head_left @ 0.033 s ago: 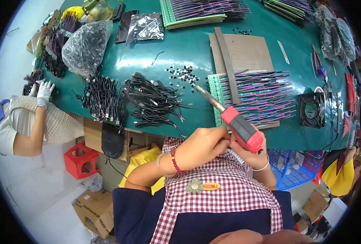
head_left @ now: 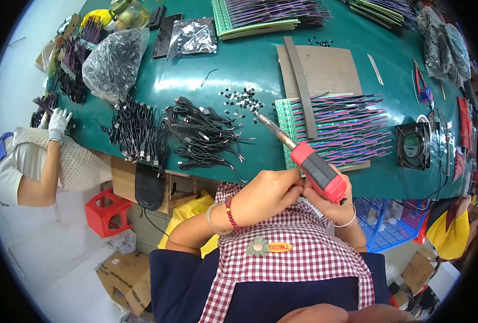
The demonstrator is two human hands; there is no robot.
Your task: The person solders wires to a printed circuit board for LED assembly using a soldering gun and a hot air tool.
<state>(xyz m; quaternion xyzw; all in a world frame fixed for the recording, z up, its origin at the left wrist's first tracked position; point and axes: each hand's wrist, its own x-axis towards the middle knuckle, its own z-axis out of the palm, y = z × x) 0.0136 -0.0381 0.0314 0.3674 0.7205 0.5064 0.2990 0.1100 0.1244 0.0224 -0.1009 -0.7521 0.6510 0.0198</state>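
My left hand (head_left: 266, 198) is closed, its thumb and fingers pinched together against my right fingertips at the table's near edge. What the pinch holds is hidden. Across my right hand (head_left: 344, 207) lies the red and black handle of a soldering iron (head_left: 320, 173). The right fingers are bent and partly covered by it. Its metal barrel slants up and left, the tip over a scatter of small black and white connectors (head_left: 243, 99). Just beyond the iron, a green circuit board panel (head_left: 286, 116) carries rows of purple and black wires, with a grey metal bar (head_left: 302, 91) across it.
Bundles of black cables (head_left: 196, 132) lie left of my hands. Behind them stands a clear bag of parts (head_left: 115, 62). A small fan (head_left: 413, 145) and pliers (head_left: 423, 89) are at the right. At the far left works another person's gloved hand (head_left: 60, 124).
The soldering iron has tilted very slightly, its handle shifting a little left. The other person's gloved hand has moved a bit with a dark strip. My hands stay nearly still.
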